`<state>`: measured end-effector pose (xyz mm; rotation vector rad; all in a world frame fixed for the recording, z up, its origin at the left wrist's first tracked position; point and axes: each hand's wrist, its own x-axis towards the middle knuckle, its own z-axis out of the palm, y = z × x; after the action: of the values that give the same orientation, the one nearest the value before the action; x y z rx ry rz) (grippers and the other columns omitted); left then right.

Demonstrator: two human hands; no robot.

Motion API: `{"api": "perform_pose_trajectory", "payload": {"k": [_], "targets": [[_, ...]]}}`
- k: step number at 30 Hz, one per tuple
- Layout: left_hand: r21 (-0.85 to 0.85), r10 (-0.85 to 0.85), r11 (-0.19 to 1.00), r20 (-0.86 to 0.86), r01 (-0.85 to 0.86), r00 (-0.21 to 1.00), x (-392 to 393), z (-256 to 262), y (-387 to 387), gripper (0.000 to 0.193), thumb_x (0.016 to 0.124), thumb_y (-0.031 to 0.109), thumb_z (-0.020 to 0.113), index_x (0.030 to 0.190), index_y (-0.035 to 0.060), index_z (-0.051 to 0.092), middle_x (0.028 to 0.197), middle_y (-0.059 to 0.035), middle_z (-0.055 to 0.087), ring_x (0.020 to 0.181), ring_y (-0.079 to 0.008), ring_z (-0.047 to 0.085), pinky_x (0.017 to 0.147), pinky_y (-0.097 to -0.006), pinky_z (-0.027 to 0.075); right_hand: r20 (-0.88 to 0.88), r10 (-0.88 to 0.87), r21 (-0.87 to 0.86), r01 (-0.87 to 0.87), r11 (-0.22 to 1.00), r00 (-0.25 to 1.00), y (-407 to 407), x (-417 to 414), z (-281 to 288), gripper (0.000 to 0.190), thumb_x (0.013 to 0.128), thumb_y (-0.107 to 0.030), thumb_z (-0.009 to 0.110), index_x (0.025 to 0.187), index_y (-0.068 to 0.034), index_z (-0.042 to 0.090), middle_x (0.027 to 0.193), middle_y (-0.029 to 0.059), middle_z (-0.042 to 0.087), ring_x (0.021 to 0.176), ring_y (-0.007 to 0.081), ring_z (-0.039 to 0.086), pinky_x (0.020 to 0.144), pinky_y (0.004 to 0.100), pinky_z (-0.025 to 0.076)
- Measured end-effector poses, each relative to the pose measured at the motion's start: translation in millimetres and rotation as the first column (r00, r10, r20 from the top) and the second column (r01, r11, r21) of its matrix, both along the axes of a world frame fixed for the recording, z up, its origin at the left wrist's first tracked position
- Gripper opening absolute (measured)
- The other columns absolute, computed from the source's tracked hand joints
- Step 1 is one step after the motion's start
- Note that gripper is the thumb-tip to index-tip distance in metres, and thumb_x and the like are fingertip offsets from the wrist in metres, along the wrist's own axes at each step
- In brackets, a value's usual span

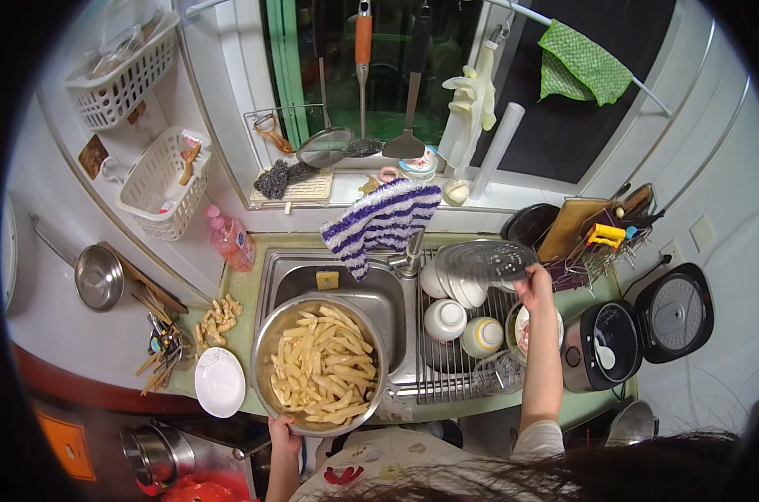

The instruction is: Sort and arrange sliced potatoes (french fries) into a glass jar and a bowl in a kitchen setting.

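My left hand (284,434) grips the near rim of a round stainless steel bowl (381,370). Pale yellow cut strips (329,364), which look like potato, fill much of the bowl. It is held in front of the sink (373,301) and overlaps its near left part. My right hand (534,287) is closed on the right edge of a round perforated metal colander (489,258). The colander is tilted above the dish rack and partly hides the white bowls (467,292) under it.
Upturned bowls (446,320) and a glass vessel (500,372) sit on the wire rack (426,383). An open rice cooker (599,348) stands at the right. A striped cloth (382,219) hangs over the faucet (407,262). Left lie ginger (218,320) and a white plate (220,383).
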<state>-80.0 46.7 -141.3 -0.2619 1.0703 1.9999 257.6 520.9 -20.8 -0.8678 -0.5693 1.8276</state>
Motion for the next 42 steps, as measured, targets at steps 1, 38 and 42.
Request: {"api": "perform_pose_trajectory", "payload": {"k": [1,38,42], "targets": [[-0.016,0.009,1.000,0.008,-0.009,1.000,-0.8,-7.3,-0.1,0.065,0.057,-0.008,0.046,0.121,0.0039,0.044,0.112,-0.0120,0.055,0.100,-0.0301,0.057,0.084,-0.0407,0.050,0.092,-0.080,-0.019,0.082,0.996,0.993,14.0,-12.2,-0.7,0.024,0.075,0.000,0.038,0.096,0.005,0.048,0.090,0.0150,0.058,0.076,0.0283,0.063,0.064,0.0391,0.059],[-0.028,-0.813,0.545,-0.264,0.838,0.519,84.0,71.5,-41.9,0.055,0.061,-0.007,0.044,0.116,-0.0014,0.048,0.106,-0.0126,0.059,0.094,-0.0256,0.060,0.080,-0.0354,0.050,0.113,-0.575,0.234,0.541,0.808,0.810,-534.5,31.3,11.4,0.032,0.094,-0.013,0.044,0.124,-0.004,0.040,0.116,0.0072,0.052,0.103,0.0147,0.051,0.087,0.0289,0.043],[-0.153,-0.937,0.307,-0.220,0.939,0.270,122.2,32.0,-63.4,0.057,0.061,-0.008,0.044,0.117,0.0005,0.048,0.105,-0.0108,0.059,0.094,-0.0231,0.060,0.080,-0.0333,0.050,0.211,-0.672,0.079,0.673,0.735,0.710,-611.3,73.0,-49.5,0.032,0.094,-0.014,0.044,0.125,-0.005,0.040,0.118,0.0070,0.051,0.104,0.0155,0.052,0.088,0.0296,0.043]]}}
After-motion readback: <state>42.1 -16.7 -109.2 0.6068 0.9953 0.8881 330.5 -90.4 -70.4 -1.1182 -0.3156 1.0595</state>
